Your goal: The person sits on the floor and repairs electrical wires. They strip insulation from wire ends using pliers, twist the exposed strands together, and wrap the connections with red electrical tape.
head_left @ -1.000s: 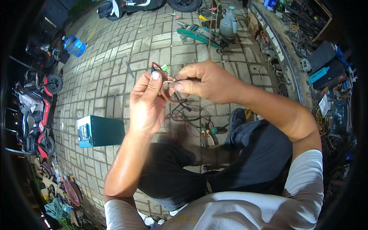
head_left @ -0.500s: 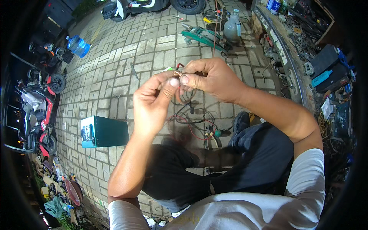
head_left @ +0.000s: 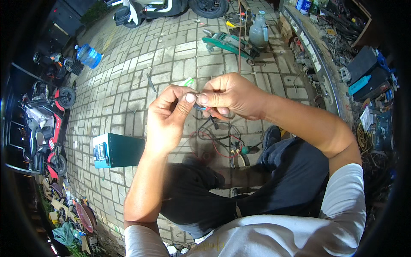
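My left hand [head_left: 169, 113] and my right hand [head_left: 233, 96] meet in front of me, thumbs and forefingers pinched close together. An orange-red wire [head_left: 219, 115] shows below the right fingers, and a dark piece of cable [head_left: 198, 106] lies between the hands. The pinched ends are mostly covered by my fingertips. On the paving beneath lie a coiled black cable [head_left: 213, 137] with thin red wire, a pair of pliers [head_left: 237, 159] and a round green piece [head_left: 245, 150]. To the left stands a teal box [head_left: 126, 150], which looks like a battery.
Beyond my hands are a green floor jack [head_left: 229, 45] and a grey cylinder [head_left: 258, 34]. A blue water bottle [head_left: 88, 56] lies far left, above a red scooter [head_left: 55, 128]. Along the right, a cluttered bench holds a turquoise bottle [head_left: 359, 85]. A white scooter [head_left: 154, 7] stands at the back.
Both hands have come slightly lower. The bare copper strands seen between the fingertips are now covered, and the orange-red wire shows more to the right under the right hand.
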Demonstrator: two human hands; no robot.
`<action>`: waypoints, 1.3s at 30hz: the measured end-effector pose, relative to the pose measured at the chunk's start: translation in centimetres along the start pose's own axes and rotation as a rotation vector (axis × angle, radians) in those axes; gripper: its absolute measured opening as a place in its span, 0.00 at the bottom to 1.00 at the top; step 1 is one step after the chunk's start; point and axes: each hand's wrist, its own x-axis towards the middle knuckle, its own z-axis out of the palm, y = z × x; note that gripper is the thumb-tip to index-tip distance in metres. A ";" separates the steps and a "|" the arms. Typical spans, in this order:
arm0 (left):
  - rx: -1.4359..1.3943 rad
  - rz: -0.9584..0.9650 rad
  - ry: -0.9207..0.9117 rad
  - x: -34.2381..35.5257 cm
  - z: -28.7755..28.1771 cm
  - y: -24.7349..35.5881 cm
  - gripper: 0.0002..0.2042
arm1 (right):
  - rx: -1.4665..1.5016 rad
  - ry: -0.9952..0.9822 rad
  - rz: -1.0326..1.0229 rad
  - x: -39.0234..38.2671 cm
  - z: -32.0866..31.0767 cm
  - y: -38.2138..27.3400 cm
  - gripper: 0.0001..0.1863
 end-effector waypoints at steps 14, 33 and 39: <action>0.114 -0.113 0.108 -1.1 0.0 0.7 0.18 | -0.508 0.210 -0.451 -2.3 0.1 0.0 0.08; 0.377 0.204 -0.095 -1.6 0.2 1.0 0.11 | -0.502 0.086 -0.335 -3.3 0.0 -0.5 0.06; -0.275 -0.558 -0.235 -1.4 0.0 1.2 0.18 | -1.045 0.199 -0.734 -3.3 0.3 0.3 0.05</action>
